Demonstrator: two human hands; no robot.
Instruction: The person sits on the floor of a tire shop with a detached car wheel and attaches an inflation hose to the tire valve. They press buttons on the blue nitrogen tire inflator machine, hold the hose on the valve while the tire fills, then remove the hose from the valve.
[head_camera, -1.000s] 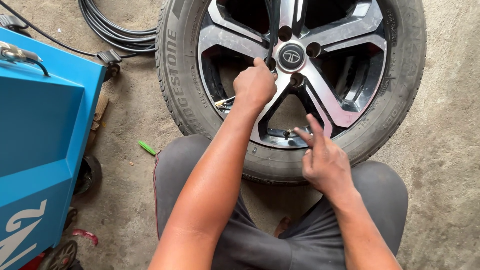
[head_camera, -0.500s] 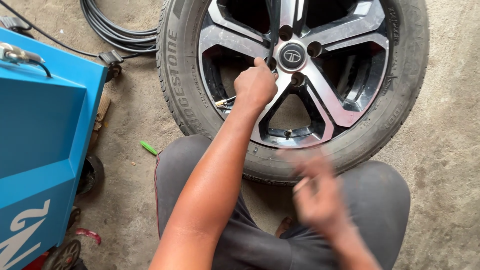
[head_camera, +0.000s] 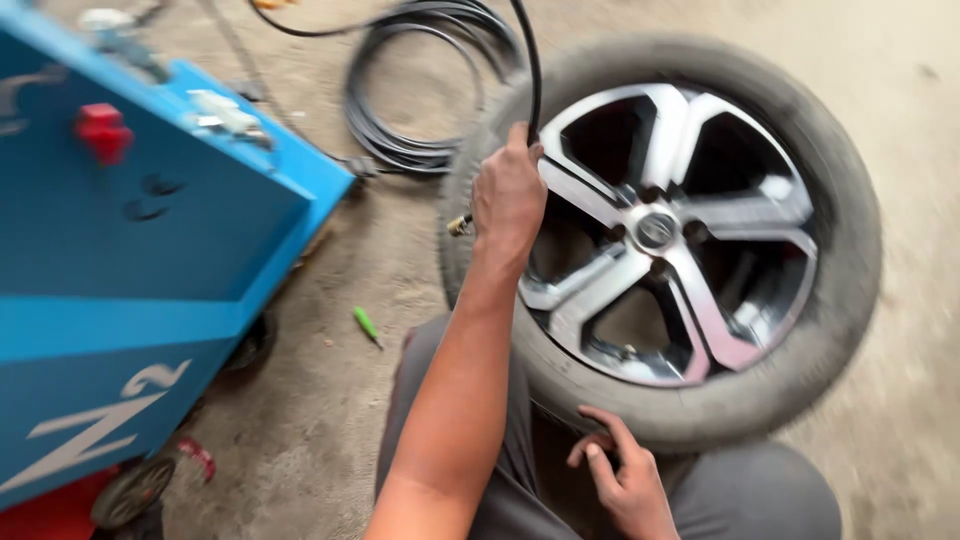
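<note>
A car wheel (head_camera: 800, 360) with a black tyre and a silver-and-black alloy rim (head_camera: 655, 230) lies flat on the floor in front of my knees. My left hand (head_camera: 510, 195) is raised over the tyre's left side and grips a black air hose (head_camera: 530, 70), whose brass end fitting (head_camera: 460, 224) sticks out below the fist. The hose runs up out of the top of the view. My right hand (head_camera: 620, 480) rests with bent fingers against the near sidewall of the tyre, holding nothing.
A blue wheeled machine (head_camera: 140, 290) with a red knob stands at the left. Coiled black hose (head_camera: 400, 110) lies on the concrete floor behind the wheel. A small green stick (head_camera: 367, 325) lies on the floor between machine and tyre.
My left hand lifted off the rim and now holds the air hose up. My right hand dropped from above the tyre to its near sidewall. The view swung left.
</note>
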